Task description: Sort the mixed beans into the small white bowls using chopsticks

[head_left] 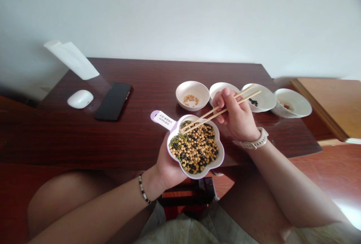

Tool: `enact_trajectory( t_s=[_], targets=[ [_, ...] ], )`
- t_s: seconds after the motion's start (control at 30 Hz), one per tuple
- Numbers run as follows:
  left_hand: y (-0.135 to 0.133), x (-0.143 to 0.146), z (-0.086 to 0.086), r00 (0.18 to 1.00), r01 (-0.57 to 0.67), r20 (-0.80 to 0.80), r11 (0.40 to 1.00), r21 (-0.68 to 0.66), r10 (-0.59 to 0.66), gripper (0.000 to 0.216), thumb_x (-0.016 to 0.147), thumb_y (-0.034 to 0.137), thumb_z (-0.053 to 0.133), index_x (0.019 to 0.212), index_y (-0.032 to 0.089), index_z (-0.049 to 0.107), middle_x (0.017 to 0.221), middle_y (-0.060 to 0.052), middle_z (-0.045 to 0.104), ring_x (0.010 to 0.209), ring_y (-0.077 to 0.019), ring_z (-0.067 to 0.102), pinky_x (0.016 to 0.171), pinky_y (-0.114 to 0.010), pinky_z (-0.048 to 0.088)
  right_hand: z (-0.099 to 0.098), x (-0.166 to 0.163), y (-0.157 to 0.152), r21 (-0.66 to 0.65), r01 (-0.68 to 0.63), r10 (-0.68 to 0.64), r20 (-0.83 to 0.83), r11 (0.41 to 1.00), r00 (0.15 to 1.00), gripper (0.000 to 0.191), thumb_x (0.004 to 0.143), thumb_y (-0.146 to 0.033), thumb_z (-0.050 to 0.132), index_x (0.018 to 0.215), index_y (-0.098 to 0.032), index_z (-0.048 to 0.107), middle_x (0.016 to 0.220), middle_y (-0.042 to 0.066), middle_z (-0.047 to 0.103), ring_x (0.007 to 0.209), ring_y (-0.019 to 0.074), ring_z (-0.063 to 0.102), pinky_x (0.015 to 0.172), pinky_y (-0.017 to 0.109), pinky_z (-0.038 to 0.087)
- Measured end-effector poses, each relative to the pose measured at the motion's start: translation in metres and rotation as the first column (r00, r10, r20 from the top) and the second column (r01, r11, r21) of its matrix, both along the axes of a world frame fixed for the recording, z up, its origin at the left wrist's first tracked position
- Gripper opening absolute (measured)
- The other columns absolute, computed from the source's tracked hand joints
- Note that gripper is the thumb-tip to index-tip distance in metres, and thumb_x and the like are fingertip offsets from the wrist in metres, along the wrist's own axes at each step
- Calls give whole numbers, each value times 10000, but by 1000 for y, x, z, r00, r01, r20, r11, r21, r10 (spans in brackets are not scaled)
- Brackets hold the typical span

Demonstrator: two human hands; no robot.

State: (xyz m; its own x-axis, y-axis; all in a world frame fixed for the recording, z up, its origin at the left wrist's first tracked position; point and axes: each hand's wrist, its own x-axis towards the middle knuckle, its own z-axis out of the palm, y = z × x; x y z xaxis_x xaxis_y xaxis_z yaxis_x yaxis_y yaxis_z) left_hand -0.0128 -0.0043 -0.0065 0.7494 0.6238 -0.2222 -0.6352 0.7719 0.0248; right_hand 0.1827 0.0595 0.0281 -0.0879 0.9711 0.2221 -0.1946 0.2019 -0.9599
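A plain white wall (180, 10) is rising behind the dark wooden tabletop (141, 74). Light is shining on the reddish floor (338, 183) at the right.

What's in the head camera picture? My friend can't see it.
A right hand holds chopsticks, tips in a bowl of mixed beans, held by the left hand at the edge of a table. Four small bowls stand behind it; a phone and a mouse lie further left.

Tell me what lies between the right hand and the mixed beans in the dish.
A pair of wooden chopsticks, held by the right hand, slants down to the mixed beans in the dish; head view.
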Motion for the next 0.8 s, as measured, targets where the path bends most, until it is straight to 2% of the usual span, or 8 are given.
enact_trajectory(
  t_s=[0.4, 0.53, 0.67, 0.8],
  targets=[
    [-1, 0, 2, 1000, 4, -25, 1000, 1, -4, 578, 919, 581, 444, 1296, 191, 644, 1258, -109, 704, 1207, -310, 641, 1101, -508, 437, 5, 0, -1, -31, 65, -67, -49, 997, 997, 519, 1001, -611, 715, 739, -212, 512, 677, -31, 479, 436, 59, 364, 383, 256, 196],
    [-1, -1, 1, 1000, 0, -13, 1000, 6, 0, 596, 920, 591, 428, 1316, 195, 631, 1273, -112, 696, 1210, -312, 640, 1108, -516, 427, 8, 5, 3, -51, 101, -106, -107, 994, 989, 548, 965, -631, 750, 723, -221, 478, 658, -41, 424, 443, 61, 334, 370, 251, 198],
    [-1, -2, 0, 1000, 8, -9, 1000, -6, -8, 601, 915, 593, 437, 1330, 199, 620, 1298, -116, 682, 1223, -318, 630, 1118, -532, 411, 8, 17, 13, -32, 185, -188, -159, 982, 969, 546, 947, -616, 776, 730, -233, 452, 672, -46, 405, 447, 62, 324, 353, 244, 212],
    [-2, -2, -1, 1000, 7, -3, 1000, -18, -7, 603, 904, 591, 455, 1324, 190, 622, 1307, -122, 675, 1237, -324, 618, 1118, -532, 410, 3, 30, 22, 14, 351, -347, -114, 936, 931, 518, 962, -627, 746, 747, -238, 481, 691, -30, 474, 458, 73, 389, 352, 250, 227]
  ],
)
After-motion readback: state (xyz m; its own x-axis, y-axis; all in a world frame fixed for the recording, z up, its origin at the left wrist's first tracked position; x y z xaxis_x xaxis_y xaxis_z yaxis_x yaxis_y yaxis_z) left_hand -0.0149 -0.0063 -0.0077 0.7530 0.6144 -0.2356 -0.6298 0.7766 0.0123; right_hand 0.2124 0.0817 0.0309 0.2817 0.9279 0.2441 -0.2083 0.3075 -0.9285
